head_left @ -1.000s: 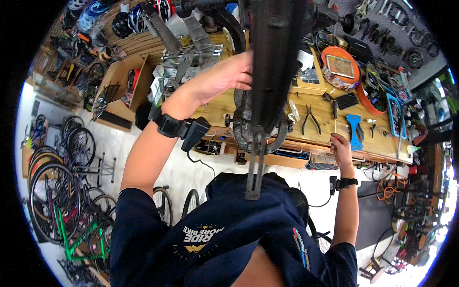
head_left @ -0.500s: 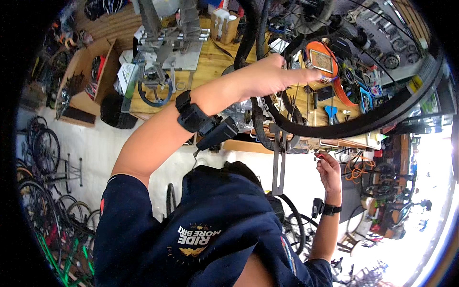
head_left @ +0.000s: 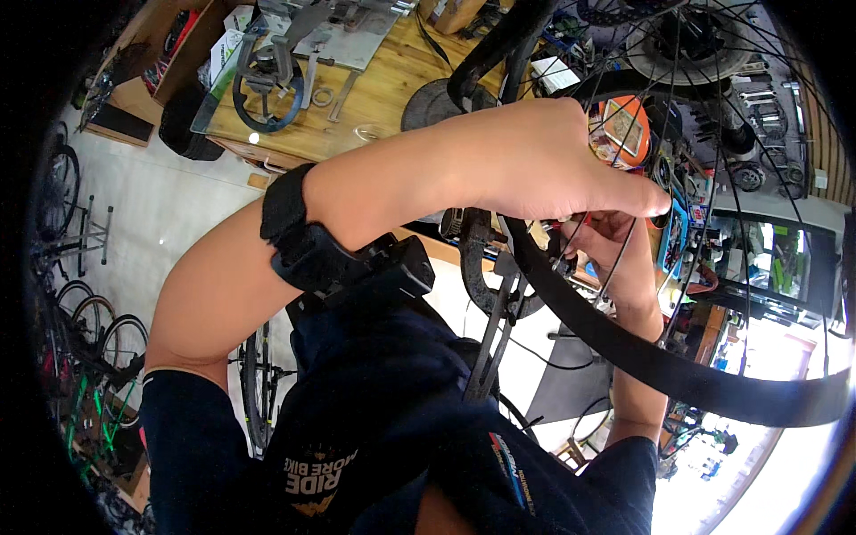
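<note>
A black bicycle wheel rim [head_left: 678,374] curves across the right side, with thin spokes running up to its hub [head_left: 687,45]. My left hand [head_left: 544,160] reaches in from the lower left. It wears a black wrist strap [head_left: 303,241] and lies over the rim's upper part, fingers together and pointing right. My right hand [head_left: 624,259] comes up behind the rim, just under the left fingertips. It pinches a small red-tipped tool [head_left: 571,220] among the spokes. Much of the right hand is hidden by the rim and my left hand.
A wooden workbench [head_left: 383,80] lies beyond, with a metal stand holding a small ring [head_left: 267,76] on it. An orange-framed item [head_left: 624,125] and hand tools hang behind the spokes. Parked bicycles [head_left: 80,330] line the left floor. A black frame tube [head_left: 495,45] rises above the wheel.
My right hand has come up from the bench to the spokes beside my left hand. The wheel and my left hand now fill much more of the view.
</note>
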`<state>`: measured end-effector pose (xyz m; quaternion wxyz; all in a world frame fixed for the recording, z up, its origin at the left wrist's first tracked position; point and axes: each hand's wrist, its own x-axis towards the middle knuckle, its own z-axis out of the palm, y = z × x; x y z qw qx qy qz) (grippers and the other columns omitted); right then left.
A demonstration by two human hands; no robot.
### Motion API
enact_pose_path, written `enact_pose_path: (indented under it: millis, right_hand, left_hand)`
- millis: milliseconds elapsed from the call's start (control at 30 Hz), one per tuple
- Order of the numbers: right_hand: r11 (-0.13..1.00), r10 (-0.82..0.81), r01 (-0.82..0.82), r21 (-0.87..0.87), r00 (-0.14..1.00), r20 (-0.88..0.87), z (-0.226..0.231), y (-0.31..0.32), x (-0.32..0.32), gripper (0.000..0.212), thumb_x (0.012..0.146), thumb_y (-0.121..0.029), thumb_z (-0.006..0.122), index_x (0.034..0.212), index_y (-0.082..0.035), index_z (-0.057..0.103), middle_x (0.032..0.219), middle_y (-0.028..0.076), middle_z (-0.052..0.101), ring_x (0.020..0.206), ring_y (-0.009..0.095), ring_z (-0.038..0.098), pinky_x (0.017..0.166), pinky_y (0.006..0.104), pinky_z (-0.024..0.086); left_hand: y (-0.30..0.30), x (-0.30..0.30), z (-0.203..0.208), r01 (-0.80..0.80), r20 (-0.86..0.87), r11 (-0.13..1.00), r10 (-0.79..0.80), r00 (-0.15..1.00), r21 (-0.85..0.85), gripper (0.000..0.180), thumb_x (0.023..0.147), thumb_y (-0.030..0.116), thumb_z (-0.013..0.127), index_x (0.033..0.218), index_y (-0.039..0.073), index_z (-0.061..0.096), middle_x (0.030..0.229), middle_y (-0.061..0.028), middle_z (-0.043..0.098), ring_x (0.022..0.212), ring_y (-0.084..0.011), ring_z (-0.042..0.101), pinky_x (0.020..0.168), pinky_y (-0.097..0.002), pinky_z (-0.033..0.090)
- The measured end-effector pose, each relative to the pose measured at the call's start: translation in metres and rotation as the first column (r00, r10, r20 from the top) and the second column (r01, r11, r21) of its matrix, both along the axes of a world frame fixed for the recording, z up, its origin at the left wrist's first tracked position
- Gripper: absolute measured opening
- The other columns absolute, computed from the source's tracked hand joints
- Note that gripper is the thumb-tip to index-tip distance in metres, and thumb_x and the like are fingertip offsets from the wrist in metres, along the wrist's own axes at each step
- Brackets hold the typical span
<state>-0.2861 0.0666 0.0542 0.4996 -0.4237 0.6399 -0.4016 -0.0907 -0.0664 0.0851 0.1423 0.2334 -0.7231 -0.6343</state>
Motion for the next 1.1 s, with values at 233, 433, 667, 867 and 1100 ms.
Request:
enact_pose_path:
  millis: [233, 433, 667, 867, 1100]
  right_hand:
    - [0.978, 0.192, -0.197, 0.071, 0.979, 0.063, -0.001, -0.018, -0.011, 0.016, 0.086, -0.006, 0.07, 0.099, 0.002, 0.064, 0.082, 0.007, 0.067, 0.072, 0.016, 0.065, 0.064, 0.0267, 0.053]
    - [0.991, 0.134, -0.132, 0.035, 0.989, -0.059, -0.004, -0.018, 0.01, 0.014, 0.089, -0.008, 0.068, 0.097, 0.001, 0.061, 0.083, 0.006, 0.064, 0.073, 0.015, 0.062, 0.066, 0.0277, 0.051]
    - [0.996, 0.012, -0.035, -0.083, 0.965, -0.263, 0.001, -0.009, 0.041, 0.028, 0.085, -0.004, 0.072, 0.109, 0.002, 0.058, 0.093, 0.003, 0.065, 0.085, 0.011, 0.062, 0.072, 0.0254, 0.052]
    - [0.971, 0.193, -0.193, 0.138, 0.981, 0.011, 0.004, -0.019, 0.01, 0.02, 0.086, -0.006, 0.069, 0.103, -0.001, 0.058, 0.089, 0.008, 0.063, 0.067, 0.014, 0.056, 0.058, 0.0277, 0.045]
    - [0.92, 0.326, -0.385, 0.074, 0.856, 0.401, -0.005, -0.033, -0.011, 0.032, 0.083, -0.004, 0.07, 0.112, 0.002, 0.059, 0.096, 0.02, 0.065, 0.067, 0.017, 0.06, 0.055, 0.0289, 0.05]
  left_hand:
    - [-0.003, -0.005, -0.008, 0.123, -0.129, 0.992, -0.117, 0.985, 0.038, 0.069, 0.07, 0.063, 0.076, 0.071, -0.004, 0.058, 0.062, -0.0079, 0.062, 0.056, -0.013, 0.06, 0.051, -0.0242, 0.046]
    - [-0.003, -0.007, -0.006, 0.057, -0.032, 0.997, -0.056, 0.998, 0.053, 0.067, 0.069, 0.063, 0.076, 0.065, -0.001, 0.058, 0.062, -0.0086, 0.063, 0.057, -0.0139, 0.061, 0.052, -0.0251, 0.047]
    - [-0.004, -0.006, -0.005, 0.046, -0.036, 0.999, -0.046, 0.998, 0.001, 0.069, 0.068, 0.065, 0.075, 0.067, -0.003, 0.063, 0.061, -0.0076, 0.061, 0.056, -0.0144, 0.06, 0.052, -0.0261, 0.047]
    - [-0.002, -0.005, 0.002, 0.056, -0.047, 0.995, -0.052, 0.998, 0.083, 0.067, 0.069, 0.064, 0.074, 0.062, -0.002, 0.065, 0.055, -0.005, 0.06, 0.05, -0.0136, 0.059, 0.049, -0.0254, 0.046]
    - [-0.001, -0.006, 0.003, 0.054, -0.04, 0.999, -0.054, 0.998, 0.007, 0.066, 0.07, 0.065, 0.072, 0.057, 0.001, 0.062, 0.053, -0.0028, 0.057, 0.047, -0.0109, 0.054, 0.045, -0.0238, 0.04]
